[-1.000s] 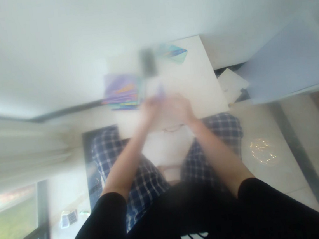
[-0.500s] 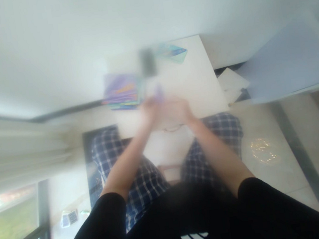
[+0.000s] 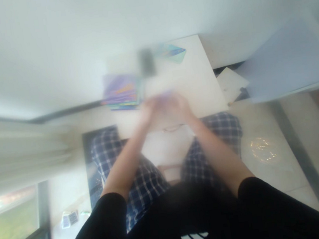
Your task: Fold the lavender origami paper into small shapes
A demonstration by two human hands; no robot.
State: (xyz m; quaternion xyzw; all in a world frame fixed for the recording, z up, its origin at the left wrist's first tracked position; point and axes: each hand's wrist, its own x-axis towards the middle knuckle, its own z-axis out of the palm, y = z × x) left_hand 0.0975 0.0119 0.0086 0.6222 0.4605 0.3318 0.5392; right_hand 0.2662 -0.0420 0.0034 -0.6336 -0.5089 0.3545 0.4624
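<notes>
Over the near part of the white table (image 3: pixel 192 80), my left hand (image 3: pixel 148 111) and my right hand (image 3: pixel 181 106) are close together, both blurred. Between them is a small purple piece of paper (image 3: pixel 165 94), its upper edge showing above the fingers. Both hands appear closed on it; haze hides the fingertips and any folds. Left of my left hand lies a stack of purple packets (image 3: pixel 120 89) with orange and teal markings. A teal and blue pointed sheet (image 3: pixel 176 53) rests toward the table's far edge.
A blurred dark grey block (image 3: pixel 147 62) stands toward the back of the table. My knees in plaid trousers flank the table. To the right are a white angular piece (image 3: pixel 231 84) and a large bluish panel (image 3: pixel 289 59). Small cards (image 3: pixel 69 218) lie at the lower left, near the window.
The purple paper stood up as a narrow upright shape near my left hand; now it lies lower and wider between both hands. My right hand has shifted slightly.
</notes>
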